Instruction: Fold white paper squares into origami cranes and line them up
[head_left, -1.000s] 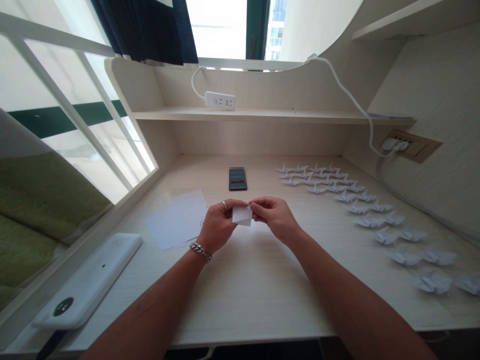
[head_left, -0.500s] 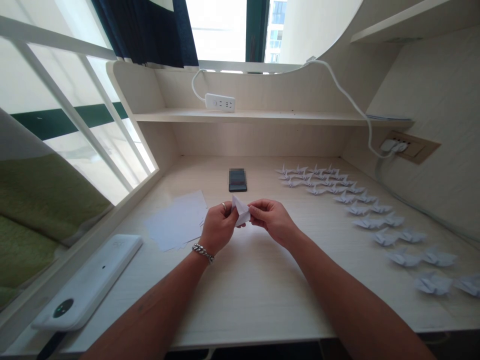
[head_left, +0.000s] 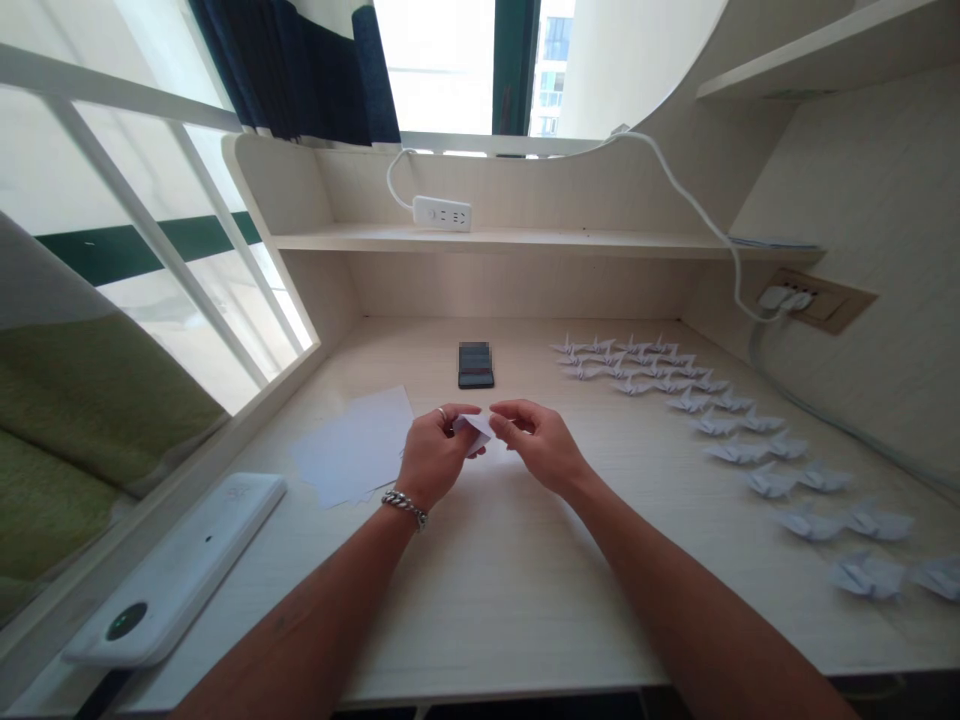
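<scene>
A small piece of folded white paper (head_left: 474, 432) is held above the desk, its faces creased into a pointed shape. My left hand (head_left: 437, 450), with a ring and a chain bracelet, grips its left side between thumb and fingers. At the paper's right edge, the thumb and curled fingers of my right hand (head_left: 538, 440) close in on the corner; their exact contact is partly hidden. Loose sheets of white paper (head_left: 349, 445) lie just left of my left hand. Beyond both hands rests a dark phone-like device (head_left: 476, 365).
Rows of folded paper cranes (head_left: 739, 452) stand along the desk's right side. A long white device with a round dark disc (head_left: 176, 570) lies at the left edge. On the back shelf sits a power strip (head_left: 442, 214); its white cable (head_left: 690, 195) hangs toward the wall socket (head_left: 821, 300).
The folded paper has tilted and sits lower between my fingers, its upper point less visible. My right hand has shifted slightly left, its fingers arched higher over the paper's edge.
</scene>
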